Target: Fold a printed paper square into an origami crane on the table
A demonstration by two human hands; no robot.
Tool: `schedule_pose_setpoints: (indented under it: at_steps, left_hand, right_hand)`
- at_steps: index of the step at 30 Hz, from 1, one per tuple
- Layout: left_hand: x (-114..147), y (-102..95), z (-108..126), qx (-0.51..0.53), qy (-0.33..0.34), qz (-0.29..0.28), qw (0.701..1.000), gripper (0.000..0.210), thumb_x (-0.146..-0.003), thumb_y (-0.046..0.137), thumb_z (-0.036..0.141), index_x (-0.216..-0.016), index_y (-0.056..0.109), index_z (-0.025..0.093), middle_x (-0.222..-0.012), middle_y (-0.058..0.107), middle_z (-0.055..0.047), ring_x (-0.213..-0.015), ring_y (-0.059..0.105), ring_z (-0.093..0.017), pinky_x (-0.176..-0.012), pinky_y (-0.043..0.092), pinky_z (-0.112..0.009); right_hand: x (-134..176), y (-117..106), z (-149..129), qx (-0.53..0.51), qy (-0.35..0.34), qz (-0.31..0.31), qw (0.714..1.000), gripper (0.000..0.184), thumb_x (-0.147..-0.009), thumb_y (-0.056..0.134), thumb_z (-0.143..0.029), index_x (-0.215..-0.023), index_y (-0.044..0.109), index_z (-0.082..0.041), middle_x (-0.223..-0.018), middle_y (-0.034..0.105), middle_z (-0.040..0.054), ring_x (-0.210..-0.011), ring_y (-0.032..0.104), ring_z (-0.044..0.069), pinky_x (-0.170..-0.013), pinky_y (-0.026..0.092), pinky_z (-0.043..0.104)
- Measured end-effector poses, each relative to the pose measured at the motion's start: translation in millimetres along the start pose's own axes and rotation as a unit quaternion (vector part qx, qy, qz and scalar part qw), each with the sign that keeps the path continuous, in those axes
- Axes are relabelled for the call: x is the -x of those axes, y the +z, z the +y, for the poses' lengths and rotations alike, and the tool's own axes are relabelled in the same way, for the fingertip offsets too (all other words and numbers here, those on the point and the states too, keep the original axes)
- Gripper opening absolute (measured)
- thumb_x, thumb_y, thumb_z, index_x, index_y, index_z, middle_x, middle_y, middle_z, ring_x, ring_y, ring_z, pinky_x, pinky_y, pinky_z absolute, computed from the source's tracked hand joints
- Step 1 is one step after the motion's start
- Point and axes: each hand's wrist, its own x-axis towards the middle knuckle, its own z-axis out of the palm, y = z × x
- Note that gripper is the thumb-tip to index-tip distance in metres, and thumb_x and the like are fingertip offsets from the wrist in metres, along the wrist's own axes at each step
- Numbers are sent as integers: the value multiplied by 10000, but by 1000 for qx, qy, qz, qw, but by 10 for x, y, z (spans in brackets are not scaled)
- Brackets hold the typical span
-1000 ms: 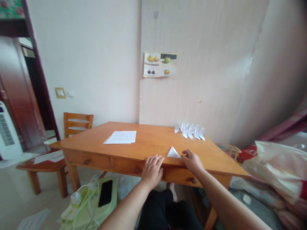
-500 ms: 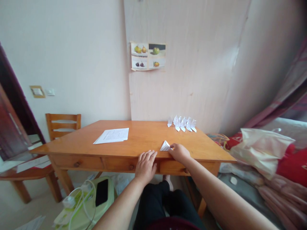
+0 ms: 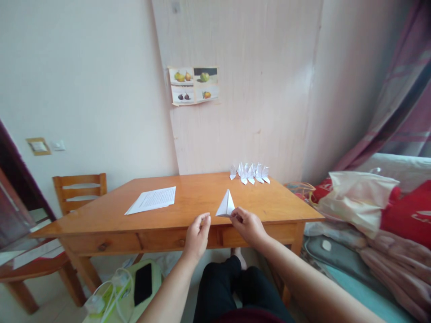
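A folded white paper triangle (image 3: 225,205) with a crease down its face is raised near the front edge of the wooden table (image 3: 195,193). My right hand (image 3: 247,226) pinches its lower right corner between thumb and fingers. To the left of the paper, apart from it, my left hand (image 3: 198,235) hovers at the table edge. Its fingers are bent loosely toward the thumb, and I see nothing in them.
Several folded white paper pieces (image 3: 249,174) stand in a group at the table's back right. Printed sheets (image 3: 151,199) lie at the left. A black phone (image 3: 143,283) and white cables rest on a green box below. Bags (image 3: 360,197) are at the right.
My right hand has lifted and turned the folded paper, so a plain creased face shows instead of print. My left hand has risen from lying flat at the table edge, fingers now bent.
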Motion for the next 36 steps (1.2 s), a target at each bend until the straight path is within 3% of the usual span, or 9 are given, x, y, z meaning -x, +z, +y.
schedule_pose_setpoints:
  at_steps: [2,5,8,11,16,20,24,29,36]
  left_hand:
    - [9,-22,115,103,-59,5,993,406,-962,482,493,-1139,649,169,-1155,698,-121,-1094,648,-236,-957,491,-373]
    - [40,-35,307,285,-164,-25,944,413,-864,622,545,-1041,658,174,-1079,713,-93,-984,684,-223,-869,528,-345]
    - [69,-37,457,372,-203,-46,905,425,-790,722,510,-1013,653,156,-1018,724,-84,-897,694,-204,-850,534,-346]
    - [87,-46,529,377,-199,-24,904,421,-753,758,486,-979,662,144,-987,729,-83,-876,689,-209,-829,538,-346]
    - [101,-79,559,342,-174,-25,923,401,-767,738,480,-1012,687,166,-997,737,-69,-927,682,-229,-848,533,-353]
    - [112,-93,598,323,-150,-43,934,396,-804,716,433,-1097,686,167,-1045,736,-77,-973,675,-239,-895,514,-363]
    - [118,-98,641,309,-130,-58,940,397,-831,704,391,-1153,677,160,-1111,723,-97,-1033,663,-251,-938,495,-378]
    - [120,-108,675,319,-119,-70,937,407,-826,714,363,-1176,671,160,-1148,713,-106,-1064,657,-255,-991,464,-396]
    - [122,-162,686,353,-135,-84,922,423,-845,705,310,-1230,620,155,-1186,689,-107,-1057,644,-234,-975,458,-361]
  right_hand:
    - [76,-19,-96,-20,-58,13,998,108,-884,535,-279,-889,640,-257,-796,680,-7,-725,608,161,-657,388,234]
    - [148,-40,-232,-22,-115,16,993,102,-894,535,-262,-884,636,-251,-841,684,9,-771,617,167,-699,396,236]
    - [187,-43,-317,-11,-133,6,991,106,-887,539,-245,-873,645,-246,-862,683,25,-799,622,176,-726,404,246]
    - [212,-27,-333,-47,-140,5,989,143,-863,537,-206,-943,649,-244,-843,673,19,-769,616,169,-712,415,249]
    - [187,6,-311,-159,-71,64,983,159,-883,546,-291,-1016,603,-226,-702,582,-25,-609,544,137,-596,412,244]
    - [118,-35,-358,-168,-67,114,977,292,-852,623,-409,-1054,591,-201,-859,627,29,-782,594,175,-711,461,282]
    - [59,-84,-408,-157,-50,97,982,376,-794,691,-472,-1041,593,-205,-922,648,47,-856,601,196,-769,465,310]
    - [19,-101,-405,-198,-43,60,977,196,-809,664,-365,-898,610,-200,-808,640,9,-761,587,159,-728,462,279]
    - [-1,-174,-402,-373,-9,0,928,209,-805,608,-316,-956,619,-173,-830,654,15,-739,595,155,-657,472,260]
